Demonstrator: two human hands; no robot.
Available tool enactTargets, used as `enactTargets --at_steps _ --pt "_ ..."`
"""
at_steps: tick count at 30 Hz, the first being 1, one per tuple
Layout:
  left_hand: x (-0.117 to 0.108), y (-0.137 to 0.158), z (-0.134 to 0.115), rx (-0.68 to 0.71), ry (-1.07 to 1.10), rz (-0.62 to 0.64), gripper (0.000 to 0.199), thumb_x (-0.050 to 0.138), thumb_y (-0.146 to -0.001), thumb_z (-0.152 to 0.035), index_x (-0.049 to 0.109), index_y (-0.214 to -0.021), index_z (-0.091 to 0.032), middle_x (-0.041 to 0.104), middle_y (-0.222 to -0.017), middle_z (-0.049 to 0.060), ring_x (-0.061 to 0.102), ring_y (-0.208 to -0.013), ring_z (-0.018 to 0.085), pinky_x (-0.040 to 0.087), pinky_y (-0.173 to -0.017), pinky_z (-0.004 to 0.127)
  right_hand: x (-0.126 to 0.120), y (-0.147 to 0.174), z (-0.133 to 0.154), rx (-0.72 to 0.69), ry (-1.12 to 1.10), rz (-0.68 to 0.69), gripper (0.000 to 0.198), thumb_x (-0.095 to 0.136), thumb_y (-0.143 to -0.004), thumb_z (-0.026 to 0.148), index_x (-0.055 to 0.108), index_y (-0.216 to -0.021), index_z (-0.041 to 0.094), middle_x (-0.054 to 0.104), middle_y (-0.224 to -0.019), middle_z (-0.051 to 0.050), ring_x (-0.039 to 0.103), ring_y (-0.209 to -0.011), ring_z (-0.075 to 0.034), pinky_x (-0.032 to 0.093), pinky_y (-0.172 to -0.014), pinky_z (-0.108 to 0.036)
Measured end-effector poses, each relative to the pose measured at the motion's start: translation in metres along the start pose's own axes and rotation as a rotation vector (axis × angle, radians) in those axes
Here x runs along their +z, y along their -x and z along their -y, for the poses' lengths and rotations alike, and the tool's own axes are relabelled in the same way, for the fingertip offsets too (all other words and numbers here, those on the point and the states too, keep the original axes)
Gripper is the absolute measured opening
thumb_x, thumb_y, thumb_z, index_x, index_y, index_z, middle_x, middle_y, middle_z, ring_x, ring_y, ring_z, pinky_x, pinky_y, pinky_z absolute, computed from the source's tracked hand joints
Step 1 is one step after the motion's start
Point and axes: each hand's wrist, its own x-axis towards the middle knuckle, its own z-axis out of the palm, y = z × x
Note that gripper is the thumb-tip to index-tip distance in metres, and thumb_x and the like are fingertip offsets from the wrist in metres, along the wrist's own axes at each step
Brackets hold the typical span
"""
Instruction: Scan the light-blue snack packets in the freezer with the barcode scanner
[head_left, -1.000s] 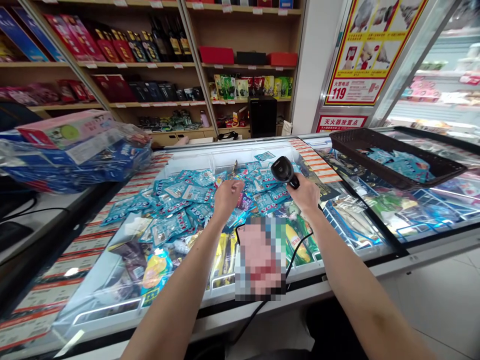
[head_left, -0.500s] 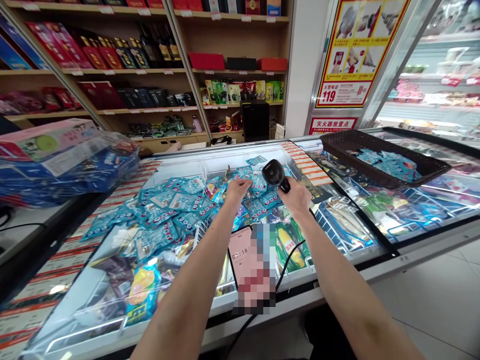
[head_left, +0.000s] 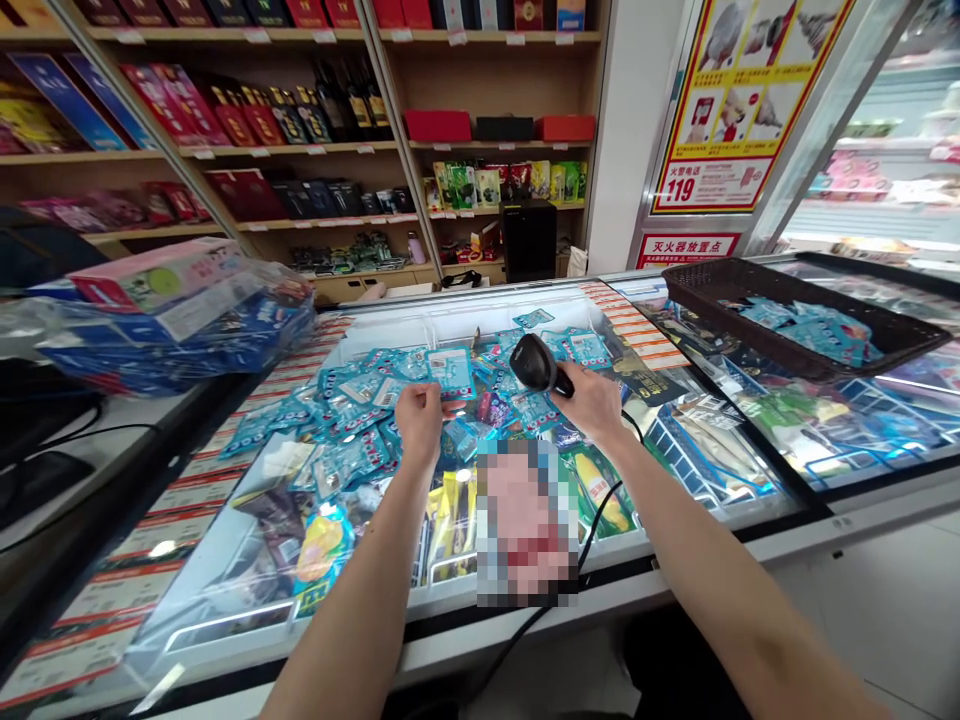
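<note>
My left hand (head_left: pixel 420 418) is closed in a pinch at the lower left corner of a small blue packet (head_left: pixel 451 374), whose white barcode label faces up. My right hand (head_left: pixel 591 402) grips the handle of a black barcode scanner (head_left: pixel 534 364), its head pointing left toward the packet. Under both hands, many similar blue packets (head_left: pixel 349 455) lie in a loose pile on the glass top of a chest freezer. A phone (head_left: pixel 525 520), blurred out by pixels, lies on the glass between my forearms. The scanner's black cable (head_left: pixel 596 515) runs past it.
At the right, a brown basket (head_left: pixel 701 285) holds more blue packets. Plastic-wrapped boxes (head_left: pixel 176 320) are stacked at the left. Frozen goods show through the glass, including a corn package (head_left: pixel 600 490). Behind the freezer stand shelves (head_left: pixel 300 145) of boxes and bottles.
My left hand has moved left and nearer, with a blue packet now at its fingertips. The scanner head has turned more to the left. The whole view has shifted slightly.
</note>
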Motion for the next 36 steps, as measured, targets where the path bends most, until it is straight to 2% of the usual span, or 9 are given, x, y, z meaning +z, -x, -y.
enactTargets --at_steps 3,6,10,13,17,24,27,32,36 --pt "-0.004 0.002 0.006 -0.002 -0.012 0.025 0.041 0.044 -0.081 -0.047 0.039 -0.108 -0.017 0.06 -0.057 0.0 0.059 -0.044 0.016 0.044 -0.043 0.027 0.003 0.004 0.006 -0.091 -0.002 0.002 0.033 0.055 -0.08 0.038 0.058 -0.112 0.028 0.068 -0.092 -0.002 0.063 -0.082 -0.019 0.042 -0.066 -0.025" --pt "-0.002 0.003 0.005 0.045 0.031 0.081 0.044 0.045 -0.082 -0.046 0.035 -0.114 -0.019 0.058 -0.062 -0.002 0.061 -0.049 0.017 0.046 -0.045 0.027 0.006 0.005 0.009 -0.15 -0.004 0.019 0.035 0.057 -0.079 0.036 0.058 -0.113 0.027 0.068 -0.095 -0.002 0.062 -0.085 -0.019 0.043 -0.07 -0.025" --pt "0.0 0.005 -0.001 0.039 0.037 0.098 0.038 0.043 -0.082 -0.044 0.038 -0.111 -0.02 0.054 -0.066 -0.002 0.064 -0.056 0.018 0.046 -0.044 0.026 0.004 0.007 0.012 -0.2 -0.016 0.027 0.035 0.056 -0.08 0.035 0.057 -0.114 0.026 0.068 -0.097 -0.002 0.063 -0.085 -0.018 0.043 -0.071 -0.024" --pt "0.0 0.008 -0.005 0.015 -0.005 0.092 0.034 0.043 -0.083 -0.043 0.038 -0.108 -0.02 0.057 -0.064 -0.001 0.064 -0.056 0.02 0.046 -0.044 0.028 -0.002 0.008 0.014 -0.235 -0.026 0.039 0.035 0.054 -0.082 0.033 0.057 -0.115 0.025 0.068 -0.097 -0.003 0.063 -0.085 -0.017 0.043 -0.071 -0.024" --pt "0.002 0.013 -0.01 -0.011 -0.061 0.105 0.028 0.041 -0.084 -0.038 0.036 -0.104 -0.019 0.06 -0.062 0.001 0.064 -0.055 0.021 0.047 -0.046 0.03 -0.003 0.01 0.016 -0.235 -0.029 0.038 0.035 0.054 -0.081 0.032 0.057 -0.115 0.024 0.068 -0.098 -0.003 0.063 -0.086 -0.017 0.043 -0.071 -0.023" --pt "0.007 0.016 -0.013 0.022 -0.09 0.143 0.024 0.039 -0.086 -0.037 0.034 -0.1 -0.019 0.061 -0.073 0.003 0.066 -0.065 0.02 0.051 -0.05 0.03 0.013 0.008 0.011 -0.224 -0.124 -0.022 0.035 0.058 -0.076 0.034 0.059 -0.11 0.025 0.069 -0.096 -0.001 0.064 -0.085 -0.018 0.044 -0.069 -0.024" --pt "0.008 0.016 -0.012 0.029 -0.108 0.148 0.022 0.038 -0.087 -0.037 0.034 -0.099 -0.019 0.059 -0.07 0.002 0.066 -0.065 0.02 0.051 -0.05 0.03 0.011 0.008 0.012 -0.244 -0.169 -0.006 0.038 0.06 -0.073 0.033 0.059 -0.11 0.025 0.069 -0.097 -0.001 0.064 -0.084 -0.018 0.045 -0.071 -0.025" --pt "0.009 0.013 -0.008 0.039 -0.191 0.137 0.022 0.041 -0.086 -0.035 0.036 -0.1 -0.018 0.059 -0.077 0.004 0.065 -0.066 0.019 0.05 -0.05 0.03 0.006 0.01 0.016 -0.278 -0.217 0.046 0.039 0.061 -0.072 0.032 0.059 -0.11 0.025 0.069 -0.096 -0.001 0.064 -0.087 -0.019 0.046 -0.073 -0.026" --pt "0.009 0.012 -0.005 0.094 -0.278 0.091 0.022 0.042 -0.085 -0.035 0.041 -0.1 -0.018 0.06 -0.079 0.005 0.064 -0.073 0.019 0.05 -0.059 0.031 0.006 0.01 0.017 -0.262 -0.231 0.071 0.041 0.062 -0.071 0.032 0.059 -0.111 0.024 0.068 -0.098 -0.002 0.063 -0.089 -0.02 0.046 -0.076 -0.026"
